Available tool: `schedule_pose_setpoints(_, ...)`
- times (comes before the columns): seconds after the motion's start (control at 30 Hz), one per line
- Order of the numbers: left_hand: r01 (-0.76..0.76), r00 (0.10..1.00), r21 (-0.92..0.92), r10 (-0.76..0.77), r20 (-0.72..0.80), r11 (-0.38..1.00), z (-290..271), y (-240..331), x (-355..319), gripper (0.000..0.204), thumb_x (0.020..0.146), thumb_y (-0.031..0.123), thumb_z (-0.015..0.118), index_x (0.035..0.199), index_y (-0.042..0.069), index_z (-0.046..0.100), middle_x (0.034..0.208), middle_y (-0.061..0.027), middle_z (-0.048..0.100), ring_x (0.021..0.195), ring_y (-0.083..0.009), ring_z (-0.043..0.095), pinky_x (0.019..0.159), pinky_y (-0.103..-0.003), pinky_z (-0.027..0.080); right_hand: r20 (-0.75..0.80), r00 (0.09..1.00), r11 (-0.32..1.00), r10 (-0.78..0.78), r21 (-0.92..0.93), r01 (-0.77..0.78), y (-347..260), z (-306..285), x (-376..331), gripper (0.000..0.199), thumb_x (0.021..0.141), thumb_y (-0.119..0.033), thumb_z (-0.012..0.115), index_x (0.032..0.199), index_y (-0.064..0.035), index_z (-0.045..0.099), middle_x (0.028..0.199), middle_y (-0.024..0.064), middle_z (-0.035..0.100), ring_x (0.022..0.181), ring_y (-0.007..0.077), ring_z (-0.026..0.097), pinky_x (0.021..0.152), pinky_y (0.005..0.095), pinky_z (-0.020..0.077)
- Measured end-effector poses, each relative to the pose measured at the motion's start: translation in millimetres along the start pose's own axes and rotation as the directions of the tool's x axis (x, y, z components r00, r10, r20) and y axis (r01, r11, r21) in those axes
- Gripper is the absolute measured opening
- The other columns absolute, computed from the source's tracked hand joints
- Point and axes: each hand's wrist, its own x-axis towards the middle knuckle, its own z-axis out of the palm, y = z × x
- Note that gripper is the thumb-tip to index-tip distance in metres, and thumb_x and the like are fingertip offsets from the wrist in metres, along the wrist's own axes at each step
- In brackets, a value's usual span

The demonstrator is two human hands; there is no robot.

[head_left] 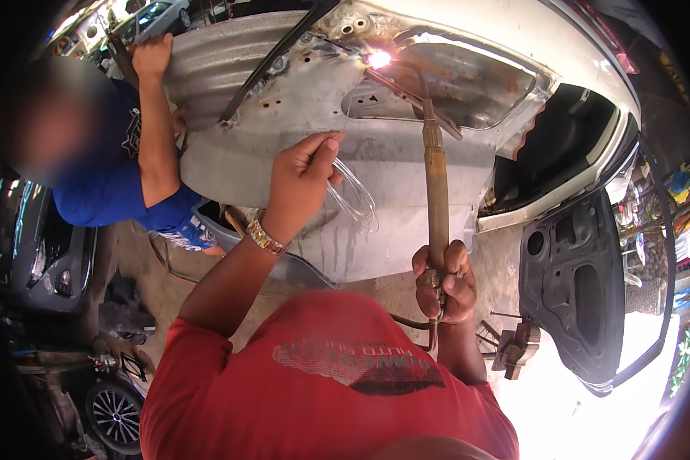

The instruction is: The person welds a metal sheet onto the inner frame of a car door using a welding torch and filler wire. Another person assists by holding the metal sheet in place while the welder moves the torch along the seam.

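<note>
My right hand (447,284) is wrapped round the lower end of a brass gas welding torch (436,180). The torch points away from me, its thin bent tip at the bare metal body panel (299,107). A bright glow (378,59) burns at the tip, beside the upper left corner of a cut-out, and its glare hides the metal there. My left hand (305,178) pinches a loose coil of thin, silvery wire (353,195) between thumb and fingers. The wire's short end pokes out above the thumb, apart from the glow.
At left a co-worker in a blue shirt (103,188) grips the panel's far edge with one hand. A detached dark car door (571,284) stands at right, near a vise (517,349). A wheel (115,414) lies lower left. The white car body (583,46) curves along the upper right.
</note>
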Motion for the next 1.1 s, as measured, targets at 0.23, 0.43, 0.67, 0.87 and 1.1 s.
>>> schedule_pose_setpoints(0.23, -0.053, 0.999, 0.041, 0.052, 0.013, 0.998, 3.7, 2.8, -0.8, 0.031, 0.110, 0.022, 0.062, 0.129, 0.001, 0.074, 0.087, -0.0004, 0.071, 0.066, -0.0063, 0.065, 0.063, -0.023, 0.048, -0.005, 1.000, 1.000, 0.009, -0.016, -0.009, 0.4, 0.1, -0.2, 0.023, 0.100, -0.007, 0.065, 0.106, -0.0094, 0.042, 0.118, 0.0366, 0.053, 0.050, 0.0203, 0.064, 0.039, 0.0237, 0.0499)
schedule_pose_setpoints(0.43, -0.068, 0.998, 0.059, 0.068, 0.009, 0.996, 4.8, 3.7, -0.8, 0.031, 0.111, 0.021, 0.061, 0.129, -0.001, 0.073, 0.088, -0.0012, 0.071, 0.066, -0.0068, 0.065, 0.062, -0.024, 0.048, -0.023, 1.000, 1.000, 0.003, -0.027, -0.004, 0.4, 2.1, 0.3, 0.024, 0.099, -0.008, 0.066, 0.105, -0.0098, 0.043, 0.116, 0.0356, 0.054, 0.050, 0.0192, 0.063, 0.039, 0.0228, 0.0495)
schedule_pose_setpoints(0.67, -0.094, 0.996, 0.091, 0.094, 0.009, 0.991, 6.2, 2.8, -1.5, 0.031, 0.111, 0.020, 0.061, 0.129, -0.001, 0.073, 0.088, -0.0023, 0.071, 0.066, -0.0072, 0.065, 0.061, -0.024, 0.048, -0.046, 0.999, 0.999, 0.002, -0.048, -0.005, 0.8, 4.6, 0.3, 0.024, 0.099, -0.009, 0.067, 0.104, -0.0099, 0.043, 0.115, 0.0352, 0.055, 0.048, 0.0178, 0.062, 0.038, 0.0220, 0.0484)
schedule_pose_setpoints(0.87, -0.083, 0.997, 0.094, 0.083, 0.006, 0.992, 6.6, 4.2, -0.8, 0.031, 0.111, 0.020, 0.060, 0.130, -0.002, 0.072, 0.088, -0.0025, 0.072, 0.065, -0.0073, 0.065, 0.061, -0.024, 0.048, -0.038, 0.999, 0.999, -0.001, -0.051, -0.001, 0.7, 4.2, 1.3, 0.024, 0.099, -0.009, 0.067, 0.103, -0.0099, 0.043, 0.116, 0.0353, 0.055, 0.048, 0.0175, 0.062, 0.038, 0.0220, 0.0487)
schedule_pose_setpoints(1.1, -0.098, 0.995, 0.127, 0.097, 0.013, 0.987, 7.6, 6.2, 3.3, 0.030, 0.111, 0.020, 0.061, 0.127, -0.001, 0.073, 0.079, -0.0013, 0.068, 0.064, -0.0071, 0.065, 0.060, -0.024, 0.047, -0.025, 1.000, 0.999, -0.001, -0.052, 0.000, 1.0, 4.3, 2.7, 0.023, 0.100, -0.009, 0.067, 0.104, -0.0099, 0.044, 0.116, 0.0351, 0.055, 0.049, 0.0177, 0.063, 0.038, 0.0220, 0.0491)
